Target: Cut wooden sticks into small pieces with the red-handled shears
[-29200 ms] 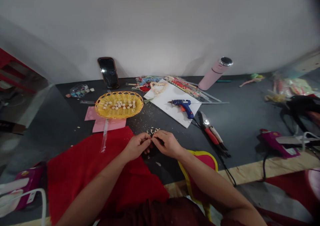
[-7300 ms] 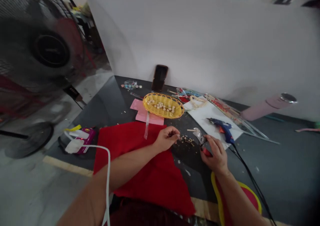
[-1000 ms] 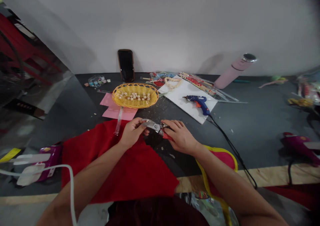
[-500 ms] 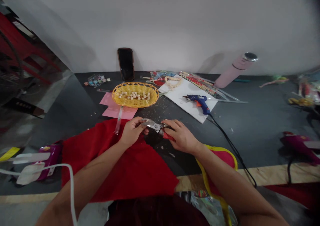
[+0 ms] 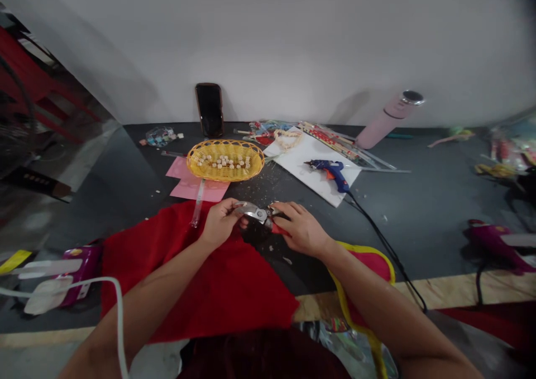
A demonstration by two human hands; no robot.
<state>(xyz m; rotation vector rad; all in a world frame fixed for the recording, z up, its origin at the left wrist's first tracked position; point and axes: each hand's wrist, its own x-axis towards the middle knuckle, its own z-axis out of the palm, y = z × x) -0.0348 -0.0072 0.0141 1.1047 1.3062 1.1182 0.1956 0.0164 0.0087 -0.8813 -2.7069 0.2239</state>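
Observation:
My right hand (image 5: 306, 231) is closed around the red handles of a pair of pruning shears (image 5: 260, 215), whose metal blades point left. At the blade end, my left hand (image 5: 219, 222) is closed in a pinch; a tiny pale bit shows there, too small to name. Both hands are over the table's front half, beside a red cloth (image 5: 226, 284). Beyond them stands a yellow woven basket (image 5: 192, 169) with several small pale pieces (image 5: 224, 160) in it. Pale scraps lie scattered on the dark table around the shears.
A blue glue gun (image 5: 335, 173) rests on a white board (image 5: 322, 186), its black cord running to the front edge. Behind are a phone (image 5: 210, 110) and a tilted pink bottle (image 5: 387, 121). Pink paper (image 5: 180, 186) lies under the basket. A white cable (image 5: 119, 312) crosses my left arm.
The whole view has shifted slightly. My hands and the shears keep nearly the same pose, with the left fingers still at the blades.

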